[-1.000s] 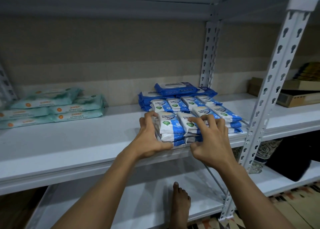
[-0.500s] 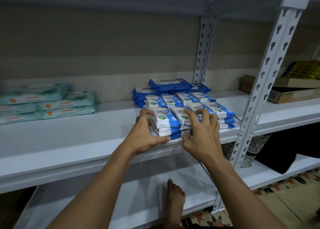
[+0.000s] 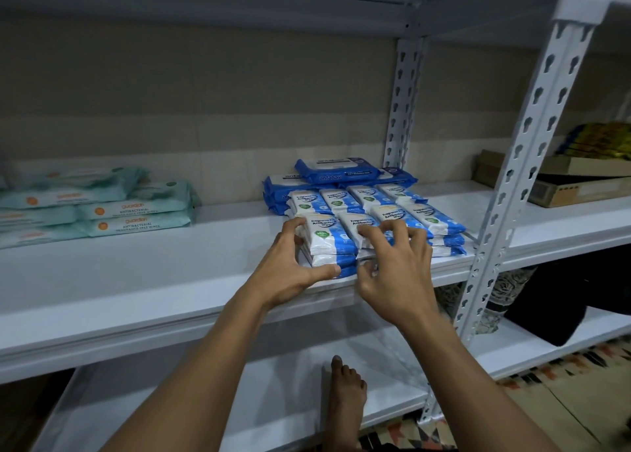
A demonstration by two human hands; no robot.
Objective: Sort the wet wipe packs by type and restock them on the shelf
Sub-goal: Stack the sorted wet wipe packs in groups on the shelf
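Two bare forearms reach into view, with no sleeves, watch, rings or bracelets on them. The left hand (image 3: 290,274) and the right hand (image 3: 396,277) are ungloved, with short nails. Below, one bare foot (image 3: 346,393) shows, without shoe or sock.

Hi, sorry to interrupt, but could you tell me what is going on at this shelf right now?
A person is restocking wet wipes on the white shelf. The left hand grips the side of the front stack of small blue-and-white packs, with the thumb across its front, while the right hand has curled fingers on the stack beside it. Larger dark blue packs sit behind them, and pale green packs are piled separately at the left.
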